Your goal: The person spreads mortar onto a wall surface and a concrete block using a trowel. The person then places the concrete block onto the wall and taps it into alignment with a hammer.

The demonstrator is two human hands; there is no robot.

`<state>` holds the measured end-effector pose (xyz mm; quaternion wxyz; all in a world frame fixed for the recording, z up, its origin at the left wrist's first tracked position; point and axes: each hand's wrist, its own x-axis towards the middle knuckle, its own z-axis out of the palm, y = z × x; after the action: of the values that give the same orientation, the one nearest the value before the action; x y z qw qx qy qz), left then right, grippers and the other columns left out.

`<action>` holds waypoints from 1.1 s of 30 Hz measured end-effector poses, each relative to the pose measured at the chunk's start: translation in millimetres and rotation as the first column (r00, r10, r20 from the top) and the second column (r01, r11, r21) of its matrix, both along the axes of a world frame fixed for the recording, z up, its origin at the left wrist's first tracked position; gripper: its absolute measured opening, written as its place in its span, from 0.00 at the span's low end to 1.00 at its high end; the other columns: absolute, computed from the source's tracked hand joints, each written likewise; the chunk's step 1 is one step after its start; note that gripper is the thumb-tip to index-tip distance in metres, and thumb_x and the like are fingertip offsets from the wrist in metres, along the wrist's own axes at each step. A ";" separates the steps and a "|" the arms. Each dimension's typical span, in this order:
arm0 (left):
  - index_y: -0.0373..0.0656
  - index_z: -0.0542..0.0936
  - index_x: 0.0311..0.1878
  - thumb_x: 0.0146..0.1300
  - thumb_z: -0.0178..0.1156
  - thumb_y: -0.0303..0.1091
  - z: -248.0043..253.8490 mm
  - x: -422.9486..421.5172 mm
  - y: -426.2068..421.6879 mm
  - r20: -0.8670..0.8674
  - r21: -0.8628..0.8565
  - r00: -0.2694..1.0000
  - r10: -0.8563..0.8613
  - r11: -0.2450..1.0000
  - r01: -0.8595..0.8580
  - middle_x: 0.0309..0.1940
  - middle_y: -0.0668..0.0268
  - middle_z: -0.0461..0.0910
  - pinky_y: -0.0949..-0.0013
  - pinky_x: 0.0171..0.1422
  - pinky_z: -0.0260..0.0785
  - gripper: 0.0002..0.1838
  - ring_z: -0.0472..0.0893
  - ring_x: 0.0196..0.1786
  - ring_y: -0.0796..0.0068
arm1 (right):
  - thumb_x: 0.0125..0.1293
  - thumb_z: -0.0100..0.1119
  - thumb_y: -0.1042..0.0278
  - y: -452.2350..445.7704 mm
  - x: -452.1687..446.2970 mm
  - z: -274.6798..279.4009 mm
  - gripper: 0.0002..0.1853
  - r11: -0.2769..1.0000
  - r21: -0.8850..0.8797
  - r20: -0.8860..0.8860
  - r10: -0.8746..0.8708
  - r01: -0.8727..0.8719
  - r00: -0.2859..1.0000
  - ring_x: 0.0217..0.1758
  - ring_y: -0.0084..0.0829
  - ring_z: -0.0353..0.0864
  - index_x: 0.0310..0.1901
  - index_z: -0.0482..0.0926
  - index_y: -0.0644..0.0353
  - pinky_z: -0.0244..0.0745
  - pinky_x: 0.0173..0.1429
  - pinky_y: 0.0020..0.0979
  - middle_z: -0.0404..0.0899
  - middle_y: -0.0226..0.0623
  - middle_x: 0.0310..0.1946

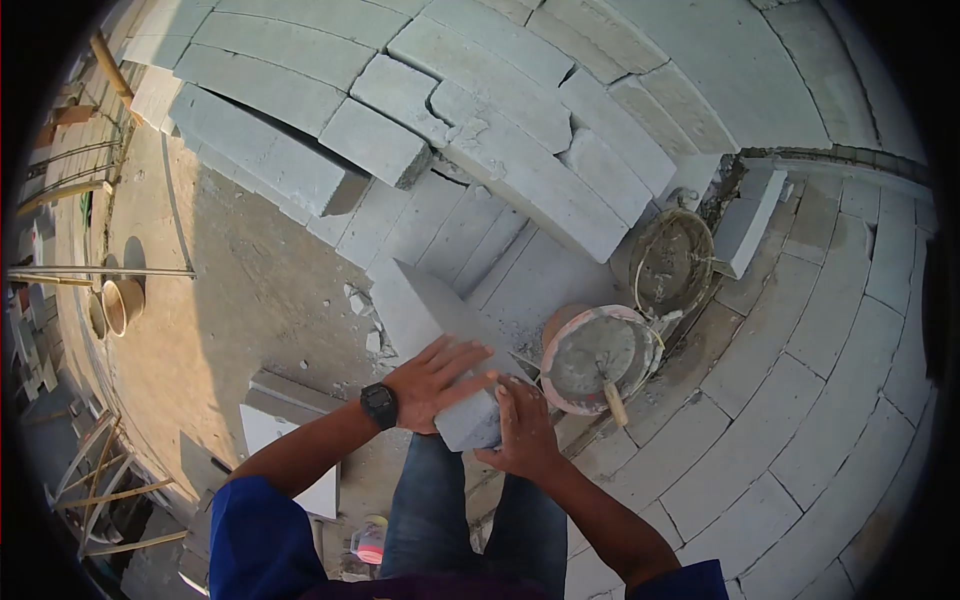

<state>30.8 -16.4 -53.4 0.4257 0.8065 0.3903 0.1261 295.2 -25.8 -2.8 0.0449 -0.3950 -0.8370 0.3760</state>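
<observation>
A long pale-grey lightweight concrete block [425, 310] slants away from me in front of my legs, its near end between my hands. My left hand [437, 380], with a black watch on the wrist, lies on the block's near part with its fingers spread. At the block's near right edge, my right hand [522, 428] grips the end, fingertips on the top face. To the right stands a bucket [560, 332] of wet grey mortar. A trowel [614, 402] with a wooden handle rests in it, the handle over the rim.
Behind that bucket is a second mortar-smeared bucket [672, 262]. Large blocks [540, 165] are stacked ahead, and a block wall [780, 400] runs along the right. Broken chips [372, 325] lie on the floor. A pink-and-clear container [370, 540] stands by my left leg.
</observation>
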 end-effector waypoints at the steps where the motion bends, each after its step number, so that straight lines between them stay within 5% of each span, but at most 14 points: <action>1: 0.52 0.61 0.78 0.23 0.85 0.48 6.6 4.3 3.0 -0.001 0.005 1.000 -0.008 1.000 0.008 0.76 0.52 0.62 0.38 0.86 0.46 0.70 0.61 0.80 0.45 | 0.54 0.77 0.49 15.0 -2.8 11.0 0.51 0.999 -0.042 -0.022 0.005 -0.006 1.000 0.70 0.57 0.67 0.74 0.59 0.62 0.64 0.71 0.58 0.64 0.57 0.69; 2: 0.50 0.62 0.76 0.23 0.85 0.47 8.8 4.7 4.5 -0.020 -0.017 1.000 0.004 1.000 -0.004 0.74 0.52 0.64 0.38 0.85 0.47 0.69 0.62 0.79 0.44 | 0.57 0.76 0.49 28.2 -0.4 14.6 0.48 0.997 -0.081 -0.053 0.012 -0.017 0.999 0.71 0.56 0.67 0.74 0.61 0.62 0.64 0.72 0.58 0.65 0.56 0.69; 5: 0.47 0.63 0.73 0.24 0.83 0.44 11.7 -2.0 8.9 -0.070 -0.065 0.997 0.035 0.997 -0.040 0.71 0.52 0.67 0.37 0.84 0.49 0.64 0.64 0.77 0.42 | 0.64 0.70 0.46 45.9 62.9 -8.7 0.41 0.868 -0.134 -0.139 -0.494 0.478 0.858 0.71 0.55 0.67 0.71 0.68 0.64 0.64 0.72 0.57 0.69 0.55 0.66; 7: 0.45 0.63 0.71 0.26 0.83 0.44 14.9 -5.4 8.7 -0.097 -0.078 0.992 0.076 0.993 -0.084 0.71 0.51 0.67 0.37 0.84 0.50 0.62 0.65 0.76 0.41 | 0.64 0.69 0.44 33.3 137.5 -63.7 0.38 0.640 0.026 0.228 -0.751 0.768 0.619 0.69 0.54 0.69 0.67 0.73 0.64 0.64 0.73 0.55 0.71 0.54 0.64; 9: 0.45 0.62 0.71 0.30 0.82 0.42 15.1 -6.2 10.0 -0.071 -0.077 0.990 0.120 0.989 -0.125 0.73 0.49 0.65 0.38 0.83 0.52 0.59 0.63 0.78 0.39 | 0.62 0.70 0.46 19.8 195.5 -102.3 0.36 0.742 0.112 0.799 -0.463 0.661 0.384 0.68 0.53 0.72 0.64 0.75 0.63 0.63 0.75 0.52 0.73 0.54 0.63; 12: 0.46 0.62 0.72 0.34 0.83 0.43 21.9 -8.6 9.2 -0.110 -0.109 0.982 0.151 0.981 -0.163 0.76 0.49 0.62 0.40 0.83 0.54 0.58 0.61 0.79 0.41 | 0.60 0.71 0.48 4.6 221.3 -134.7 0.35 0.835 -0.090 0.929 -0.127 0.543 0.349 0.69 0.52 0.72 0.63 0.76 0.62 0.62 0.77 0.49 0.74 0.54 0.63; 15: 0.47 0.62 0.73 0.37 0.83 0.46 24.5 -12.5 4.0 -0.165 -0.085 0.963 0.211 0.970 -0.227 0.79 0.48 0.58 0.42 0.81 0.59 0.58 0.61 0.79 0.40 | 0.59 0.71 0.49 3.5 229.5 -144.5 0.34 0.818 -0.186 0.900 -0.080 0.545 0.428 0.72 0.52 0.70 0.63 0.76 0.62 0.64 0.76 0.49 0.74 0.54 0.62; 21: 0.41 0.53 0.81 0.42 0.82 0.49 39.5 -26.8 -3.3 -0.248 0.010 0.911 0.329 0.942 -0.337 0.80 0.41 0.53 0.43 0.78 0.66 0.66 0.58 0.81 0.38 | 0.59 0.67 0.51 -11.5 241.8 -114.0 0.36 0.530 -0.294 0.735 -0.407 0.795 0.543 0.62 0.58 0.81 0.63 0.72 0.67 0.74 0.66 0.50 0.81 0.60 0.56; 25: 0.35 0.49 0.82 0.36 0.87 0.51 68.5 -37.5 -10.3 -0.184 -0.117 0.921 0.344 0.922 -0.369 0.78 0.40 0.59 0.51 0.78 0.65 0.75 0.62 0.80 0.44 | 0.60 0.68 0.54 -51.9 253.8 -69.4 0.31 0.544 -0.287 0.578 -0.558 0.789 0.595 0.54 0.60 0.84 0.58 0.71 0.68 0.77 0.59 0.51 0.84 0.62 0.49; 26: 0.38 0.48 0.84 0.35 0.88 0.51 70.0 -38.5 -18.0 -0.102 -0.285 0.865 0.491 0.819 -0.498 0.75 0.45 0.67 0.56 0.78 0.65 0.77 0.68 0.78 0.51 | 0.61 0.68 0.55 -67.3 262.1 -69.7 0.28 0.567 -0.290 0.526 -0.579 0.771 0.623 0.52 0.61 0.84 0.55 0.73 0.67 0.77 0.56 0.50 0.84 0.60 0.45; 30: 0.48 0.46 0.86 0.35 0.89 0.41 75.0 -53.3 -24.1 -0.243 -0.304 0.802 0.545 0.743 -0.596 0.69 0.55 0.77 0.60 0.75 0.68 0.77 0.77 0.71 0.63 | 0.62 0.69 0.59 -119.2 283.0 -81.8 0.19 0.568 -0.298 0.357 -0.680 0.767 0.641 0.40 0.56 0.83 0.45 0.76 0.64 0.76 0.47 0.48 0.82 0.53 0.36; 33: 0.45 0.51 0.84 0.38 0.86 0.36 76.3 -67.4 -24.4 -0.322 -0.246 0.764 0.559 0.730 -0.638 0.63 0.53 0.82 0.59 0.70 0.73 0.71 0.82 0.65 0.57 | 0.63 0.69 0.63 -140.3 294.1 -88.2 0.15 0.562 -0.297 0.262 -0.729 0.772 0.632 0.35 0.47 0.82 0.43 0.76 0.63 0.75 0.44 0.43 0.81 0.47 0.32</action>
<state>-36.6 -40.9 22.9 0.4473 0.5587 0.6919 0.0954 589.3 -166.1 -91.0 0.0767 -0.7338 -0.4997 0.4539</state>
